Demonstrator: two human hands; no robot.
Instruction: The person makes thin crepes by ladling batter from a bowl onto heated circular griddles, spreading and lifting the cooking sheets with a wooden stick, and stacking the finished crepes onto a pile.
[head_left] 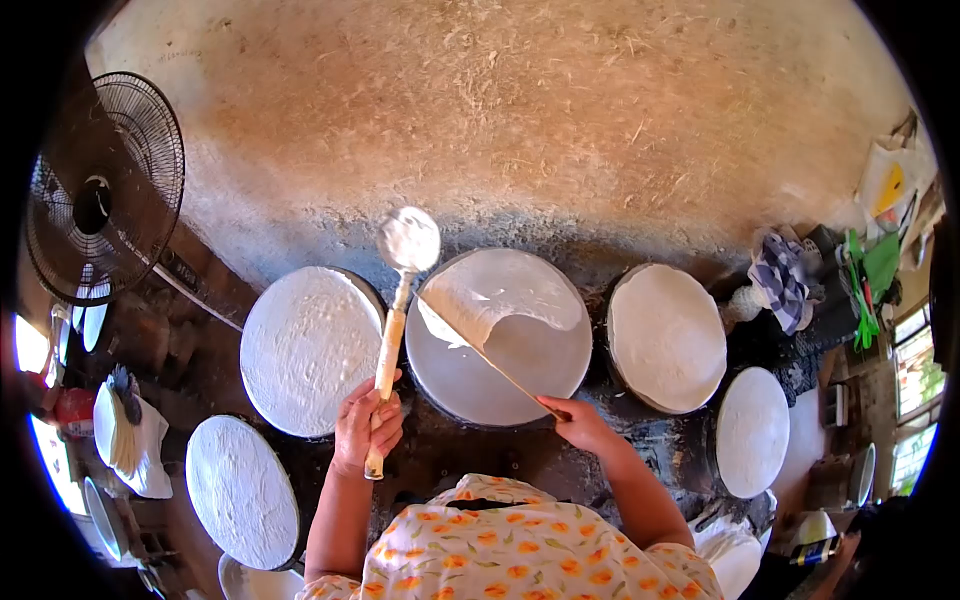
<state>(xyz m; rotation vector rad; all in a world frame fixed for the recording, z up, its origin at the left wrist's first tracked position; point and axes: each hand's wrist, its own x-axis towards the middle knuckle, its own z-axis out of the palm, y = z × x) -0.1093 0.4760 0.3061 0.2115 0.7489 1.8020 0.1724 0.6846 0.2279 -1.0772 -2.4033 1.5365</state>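
Note:
My left hand (368, 428) is wrapped around the pale handle of a ladle (408, 240), whose round white-coated head points up toward the wall. With my right hand (580, 425) I grip a long thin stick (515, 377) that slants up to the left over the middle round griddle (540, 370). A thin white sheet (475, 295) hangs folded along the stick, partly peeled from the griddle's surface. The sheet's far edge still lies on the griddle. Left of it is another round griddle (310, 350) covered in white; to its right is a cream-covered one (667, 338).
More white-topped rounds stand at the lower left (243, 492) and right (752, 432). A black fan (105, 190) is at far left, near a stack of pale sheets (125, 435). A checked cloth (785, 278) hangs at right. The earthen wall (500, 120) rises behind.

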